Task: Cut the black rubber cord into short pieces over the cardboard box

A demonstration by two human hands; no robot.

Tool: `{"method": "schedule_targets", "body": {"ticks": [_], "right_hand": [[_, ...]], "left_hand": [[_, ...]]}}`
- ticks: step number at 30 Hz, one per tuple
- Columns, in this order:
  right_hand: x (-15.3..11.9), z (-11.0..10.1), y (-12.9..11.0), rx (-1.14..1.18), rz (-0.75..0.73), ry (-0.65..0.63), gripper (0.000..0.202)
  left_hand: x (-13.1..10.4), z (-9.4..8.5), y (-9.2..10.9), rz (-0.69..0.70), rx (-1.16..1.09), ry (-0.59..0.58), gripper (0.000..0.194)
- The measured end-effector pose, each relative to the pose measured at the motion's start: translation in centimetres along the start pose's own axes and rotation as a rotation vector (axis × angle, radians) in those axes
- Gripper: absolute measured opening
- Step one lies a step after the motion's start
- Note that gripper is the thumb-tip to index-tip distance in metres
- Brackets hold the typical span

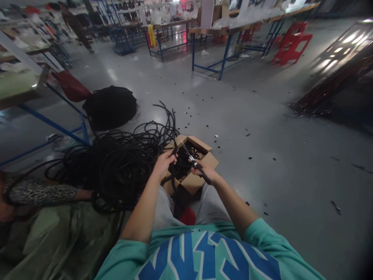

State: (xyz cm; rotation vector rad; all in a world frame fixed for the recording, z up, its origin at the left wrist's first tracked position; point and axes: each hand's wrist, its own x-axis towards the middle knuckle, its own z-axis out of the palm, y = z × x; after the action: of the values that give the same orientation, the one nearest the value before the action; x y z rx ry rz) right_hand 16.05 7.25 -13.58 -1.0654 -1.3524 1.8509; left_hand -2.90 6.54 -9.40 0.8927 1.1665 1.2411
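Observation:
My left hand (pixel 166 162) is closed around a black cord (pixel 173 171), which hangs down over an open cardboard box (pixel 196 182). My right hand (pixel 205 171) grips a slim hand tool (pixel 193 160) with a black handle, a white collar and a thin metal tip. The tip points up and left, close to the cord but apart from it. Inside the box lie many small dark and tan pieces (pixel 194 151). A large tangled heap of black cord (pixel 122 159) spreads over the floor to the left of the box.
A round black bundle (pixel 110 107) sits beyond the heap, beside a blue-legged table (pixel 55 122). At lower left is another person's patterned sleeve or leg (pixel 40 190). Small black scraps (pixel 250 158) dot the grey floor. Worktables (pixel 221 30) and red stools (pixel 294 44) stand farther back.

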Motion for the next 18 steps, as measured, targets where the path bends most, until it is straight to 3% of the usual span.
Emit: {"method": "schedule_targets", "body": {"ticks": [4, 8, 13, 18], "right_hand": [[-2.6, 0.4, -0.3, 0.000, -0.015, -0.050, 0.051], [-4.6, 1.0, -0.7, -0.078, -0.065, -0.064, 0.044], [-5.9, 1.6, -1.6, -0.310, -0.095, -0.046, 0.055], [-6.6, 1.7, -2.6, -0.462, -0.163, 0.004, 0.055]], "left_hand": [[-1.8, 1.1, 0.8, 0.069, -0.045, -0.012, 0.047], [-3.1, 2.0, 1.0, 0.049, -0.023, 0.025, 0.038], [-4.1, 2.6, 1.0, 0.093, 0.021, 0.098, 0.030], [-4.8, 2.8, 1.4, 0.095, 0.080, 0.085, 0.026]]}}
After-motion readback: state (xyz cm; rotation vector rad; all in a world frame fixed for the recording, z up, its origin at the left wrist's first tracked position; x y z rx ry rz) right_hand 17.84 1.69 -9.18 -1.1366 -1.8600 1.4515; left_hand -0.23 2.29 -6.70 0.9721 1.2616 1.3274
